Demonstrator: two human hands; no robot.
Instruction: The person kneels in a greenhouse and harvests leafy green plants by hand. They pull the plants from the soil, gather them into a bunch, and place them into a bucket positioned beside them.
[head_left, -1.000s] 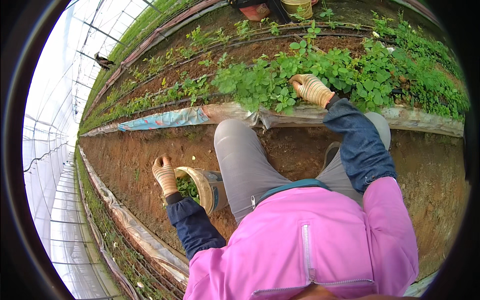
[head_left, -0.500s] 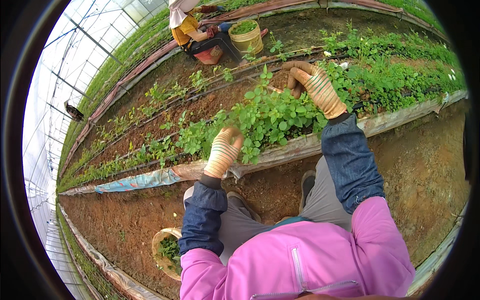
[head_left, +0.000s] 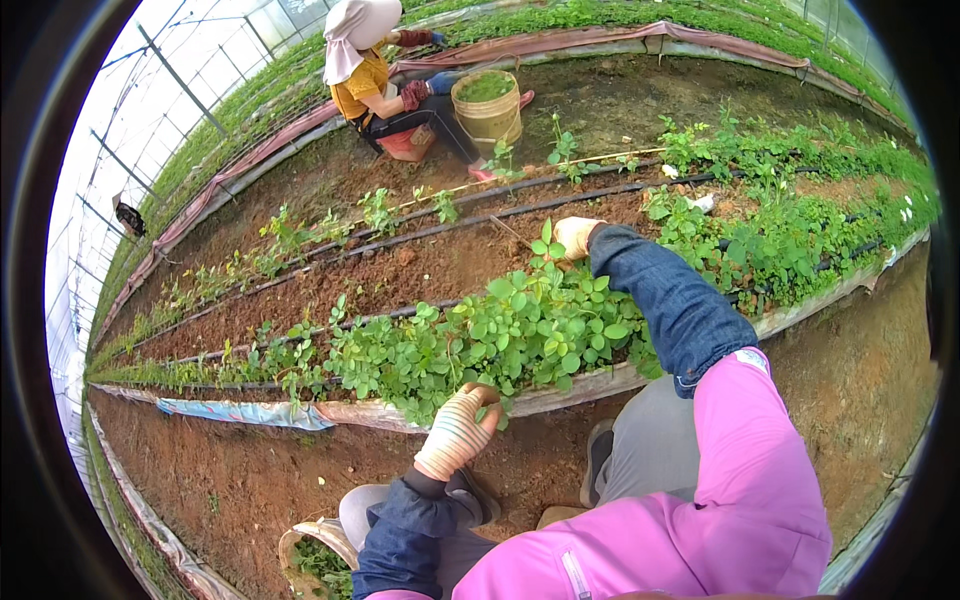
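Note:
A dense clump of round-leaved green plants [head_left: 520,335] grows along the near edge of the soil bed. At the clump's front edge, my left hand [head_left: 462,432] in a striped glove has its fingers curled in beside the leaves; anything held in them is too small to make out. My right hand [head_left: 577,237], gloved too, reaches over the far side of the clump with closed fingers partly hidden by leaves and the sleeve. From it a thin brown stick-like tool [head_left: 512,232] points left over bare soil.
At lower left, a pale bucket [head_left: 290,550] holds picked greenery beside my leg. Black drip hoses [head_left: 400,250] run along the bed, edged with plastic sheeting [head_left: 370,415]. Across the bed a seated person [head_left: 365,85] is next to a yellowish bucket [head_left: 488,122] of greenery.
My right hand has come lower and left, behind the clump. My left hand has drawn back toward me at the bed's edge. The view has shifted, showing more of the far side.

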